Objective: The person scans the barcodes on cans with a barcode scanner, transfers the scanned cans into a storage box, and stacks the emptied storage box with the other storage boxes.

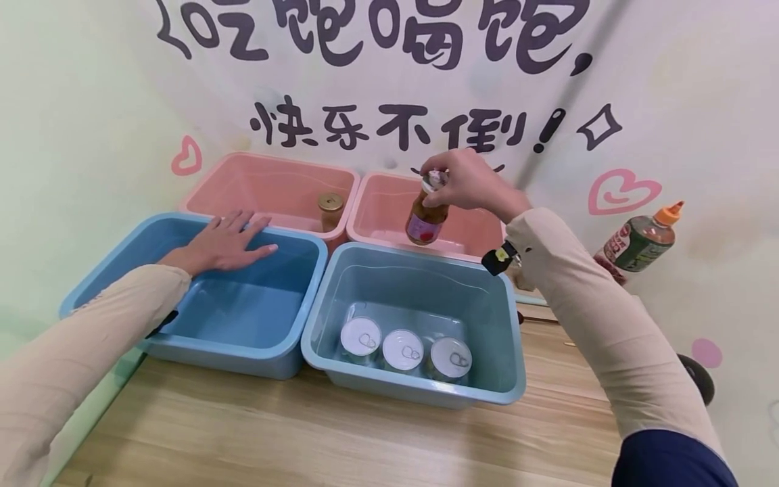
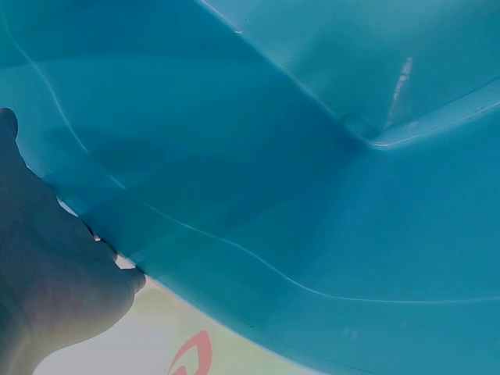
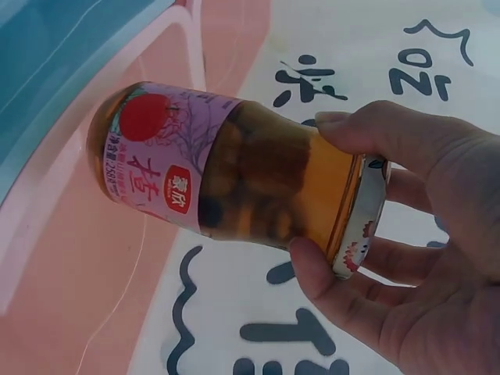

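Note:
My right hand (image 1: 468, 181) grips a glass jar (image 1: 426, 218) round its lid and neck. The jar hangs over the right pink bin (image 1: 389, 179), near the back rim of the grey-blue bin (image 1: 514, 338). In the right wrist view the jar (image 3: 226, 168) shows amber contents, a purple label with a red fruit, and a patterned white lid. My left hand (image 1: 222, 242), fingers spread, is at the back rim of the blue bin (image 1: 255, 352); the left wrist view shows that hand (image 2: 62, 273) beside the blue wall.
Three ring-pull cans (image 1: 402, 350) stand in the grey-blue bin. A gold-lidded jar (image 1: 331, 210) stands in the left pink bin (image 1: 262, 159). At the right, beyond my right arm, is an orange-capped sauce bottle (image 1: 642, 240). The bins sit on a wooden table (image 1: 304, 433) against a lettered wall.

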The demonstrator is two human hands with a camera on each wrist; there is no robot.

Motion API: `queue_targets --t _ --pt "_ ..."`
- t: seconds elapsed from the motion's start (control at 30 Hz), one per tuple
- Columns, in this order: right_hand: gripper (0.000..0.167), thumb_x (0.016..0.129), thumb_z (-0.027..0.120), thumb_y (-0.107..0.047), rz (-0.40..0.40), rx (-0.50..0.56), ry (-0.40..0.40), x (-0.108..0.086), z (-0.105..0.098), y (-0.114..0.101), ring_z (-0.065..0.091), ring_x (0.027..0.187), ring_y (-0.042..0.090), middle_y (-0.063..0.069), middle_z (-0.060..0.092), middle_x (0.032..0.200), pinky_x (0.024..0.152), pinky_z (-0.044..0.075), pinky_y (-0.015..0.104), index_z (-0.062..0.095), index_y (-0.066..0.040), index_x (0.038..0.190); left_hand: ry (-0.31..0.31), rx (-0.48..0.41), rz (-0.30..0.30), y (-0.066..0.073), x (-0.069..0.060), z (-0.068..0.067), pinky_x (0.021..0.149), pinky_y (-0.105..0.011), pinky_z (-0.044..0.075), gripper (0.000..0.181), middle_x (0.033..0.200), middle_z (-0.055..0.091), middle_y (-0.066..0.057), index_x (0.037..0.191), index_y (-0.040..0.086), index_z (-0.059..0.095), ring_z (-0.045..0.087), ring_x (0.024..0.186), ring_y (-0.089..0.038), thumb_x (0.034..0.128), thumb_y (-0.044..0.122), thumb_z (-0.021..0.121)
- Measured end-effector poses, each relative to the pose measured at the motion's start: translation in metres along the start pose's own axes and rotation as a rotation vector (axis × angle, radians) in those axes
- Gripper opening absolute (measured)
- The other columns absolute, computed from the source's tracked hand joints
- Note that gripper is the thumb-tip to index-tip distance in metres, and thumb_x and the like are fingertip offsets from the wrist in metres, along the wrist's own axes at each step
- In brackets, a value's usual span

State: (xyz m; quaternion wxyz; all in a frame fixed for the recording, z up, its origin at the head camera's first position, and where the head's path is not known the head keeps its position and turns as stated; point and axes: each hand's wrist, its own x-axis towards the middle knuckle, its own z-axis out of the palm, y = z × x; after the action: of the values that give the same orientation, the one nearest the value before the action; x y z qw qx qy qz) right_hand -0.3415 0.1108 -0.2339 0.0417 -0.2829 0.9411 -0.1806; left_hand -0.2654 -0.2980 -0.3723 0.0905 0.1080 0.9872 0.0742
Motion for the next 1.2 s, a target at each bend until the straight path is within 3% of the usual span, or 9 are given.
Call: queue_targets --t 0.6,0.9,1.2 --pt "0.042 0.084 0.076 -0.016 -0.126 0.018 0.026 0.053 0.012 -0.053 0.06 0.099 0.025 0.014 0.066 0.12 0.08 0.057 0.033 0.067 -0.009 0.125 -0.012 -0.003 -0.007 -0.003 0.002 -0.001 0.119 -0.072 0.006 0.082 0.163 0.011 -0.03 0.159 0.008 0.018 0.01 0.148 -0.056 0.0991 0.058 0.043" --pt "0.042 0.087 0.072 -0.016 -0.134 0.075 0.009 0.078 0.029 -0.079 0.058 0.105 0.023 0.012 0.062 0.127 0.083 0.059 0.029 0.066 -0.01 0.128 -0.007 -0.001 -0.004 -0.001 0.0 0.0 0.119 -0.071 0.006 0.082 0.163 0.013 -0.03 0.159 0.008 0.019 0.011 0.148 -0.056 0.099 0.057 0.044" --pt "0.046 0.09 0.072 -0.018 -0.131 0.1 -0.014 0.101 0.057 -0.09 0.058 0.109 0.023 0.012 0.06 0.132 0.085 0.058 0.025 0.062 -0.012 0.135 -0.01 -0.004 -0.011 0.001 -0.001 0.0 0.119 -0.071 0.005 0.082 0.164 0.011 -0.03 0.159 0.008 0.019 0.01 0.148 -0.056 0.099 0.057 0.045"
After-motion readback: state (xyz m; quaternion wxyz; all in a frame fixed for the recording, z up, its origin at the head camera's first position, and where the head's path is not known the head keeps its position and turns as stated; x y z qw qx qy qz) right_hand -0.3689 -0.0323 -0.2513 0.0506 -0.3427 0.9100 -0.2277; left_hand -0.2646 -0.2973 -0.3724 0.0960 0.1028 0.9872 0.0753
